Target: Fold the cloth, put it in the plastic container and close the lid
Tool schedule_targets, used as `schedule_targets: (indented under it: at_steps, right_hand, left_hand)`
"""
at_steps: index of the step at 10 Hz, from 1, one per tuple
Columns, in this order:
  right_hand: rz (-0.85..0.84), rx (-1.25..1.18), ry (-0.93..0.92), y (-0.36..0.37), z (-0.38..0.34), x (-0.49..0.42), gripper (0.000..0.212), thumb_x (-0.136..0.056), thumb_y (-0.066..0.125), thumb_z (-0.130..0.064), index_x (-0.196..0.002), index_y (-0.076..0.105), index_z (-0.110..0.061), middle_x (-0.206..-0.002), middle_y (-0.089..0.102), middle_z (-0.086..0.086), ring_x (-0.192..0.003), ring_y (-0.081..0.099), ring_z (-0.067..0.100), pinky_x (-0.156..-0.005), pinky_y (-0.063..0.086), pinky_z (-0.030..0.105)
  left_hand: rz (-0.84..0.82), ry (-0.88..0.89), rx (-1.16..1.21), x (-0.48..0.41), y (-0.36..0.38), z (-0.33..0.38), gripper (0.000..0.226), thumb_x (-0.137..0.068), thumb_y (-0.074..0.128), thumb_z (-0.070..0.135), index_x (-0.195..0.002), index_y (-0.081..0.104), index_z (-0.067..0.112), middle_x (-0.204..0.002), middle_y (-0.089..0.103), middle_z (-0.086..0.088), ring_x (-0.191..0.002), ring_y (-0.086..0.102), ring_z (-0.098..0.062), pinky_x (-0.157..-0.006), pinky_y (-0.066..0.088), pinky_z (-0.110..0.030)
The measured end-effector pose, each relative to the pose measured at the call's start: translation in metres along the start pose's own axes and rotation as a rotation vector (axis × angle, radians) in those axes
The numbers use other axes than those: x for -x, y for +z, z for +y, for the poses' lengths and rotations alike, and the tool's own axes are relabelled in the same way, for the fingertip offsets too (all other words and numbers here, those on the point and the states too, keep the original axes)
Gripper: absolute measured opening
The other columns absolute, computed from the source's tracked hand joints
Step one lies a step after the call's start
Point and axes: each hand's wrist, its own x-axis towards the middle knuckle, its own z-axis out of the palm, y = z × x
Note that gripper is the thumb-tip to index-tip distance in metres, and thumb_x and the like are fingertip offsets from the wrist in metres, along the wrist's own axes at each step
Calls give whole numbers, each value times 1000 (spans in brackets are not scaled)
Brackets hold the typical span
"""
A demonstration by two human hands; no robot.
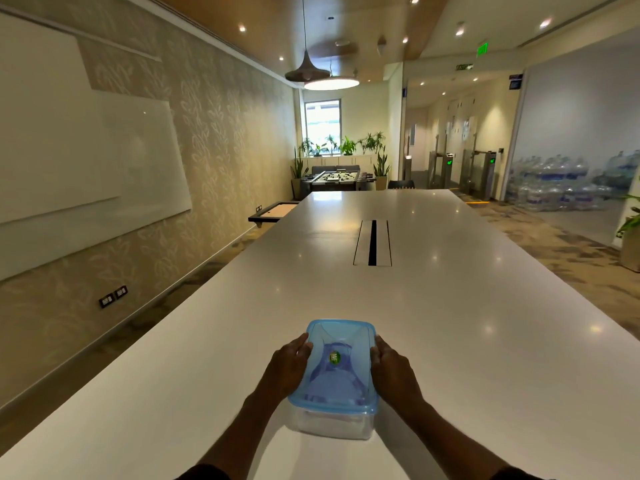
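Observation:
A clear plastic container [332, 426] stands on the white table [450, 323] near its front edge. A translucent blue lid [337, 337] with a small green sticker lies on top of it. Through the lid a bluish cloth [332, 379] shows faintly inside. My left hand [289, 367] presses against the lid's left edge. My right hand [393, 368] grips the lid's right edge. Both forearms reach in from the bottom of the view.
A long cable slot [373, 242] is set into the table's middle. A whiteboard [86, 161] hangs on the left wall. A foosball table [337, 178] and plants stand at the far end. Stacked water bottles [561, 183] sit at the right.

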Motion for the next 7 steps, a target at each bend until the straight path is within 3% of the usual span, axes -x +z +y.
schedule_targets:
  at_steps: [2, 4, 5, 6, 7]
  right_hand:
    - [-4, 76, 1, -2, -5, 1, 41, -102, 31, -29, -137, 48, -18, -120, 64, 16, -110, 60, 35, -88, 47, 37]
    - [-25, 55, -4, -4, -7, 4, 40, -103, 31, -26, -138, 48, -17, -118, 68, 14, -107, 63, 31, -83, 47, 34]
    - [-29, 67, -16, -6, -8, 5, 38, -103, 31, -26, -136, 49, -16, -113, 68, 14, -102, 64, 29, -75, 44, 31]
    - [-34, 127, -24, -8, -8, 3, 38, -102, 31, -28, -131, 51, -14, -114, 65, 16, -105, 62, 32, -82, 47, 35]
    - [-22, 152, -22, -12, -12, -3, 43, -102, 30, -32, -135, 48, -11, -125, 59, 18, -115, 57, 33, -94, 47, 39]
  left_hand:
    - [-103, 55, -53, 2, -3, 1, 49, -99, 38, 42, -143, 38, 23, -133, 58, -4, -120, 55, -18, -94, 41, -23]
    - [-81, 74, -99, 1, -4, -2, 45, -101, 37, 26, -145, 34, 14, -144, 47, -9, -130, 47, -21, -104, 36, -26]
    - [-80, 61, -101, 1, -5, 0, 44, -101, 36, 22, -144, 36, 14, -145, 47, -10, -130, 46, -21, -102, 34, -23]
    - [-26, 94, -116, 0, -5, 2, 42, -101, 37, 19, -142, 38, 11, -142, 49, -10, -128, 48, -22, -95, 32, -16]
    - [40, 144, -114, 1, -6, 15, 41, -100, 38, 18, -140, 40, 8, -141, 50, -11, -128, 48, -23, -101, 33, -20]
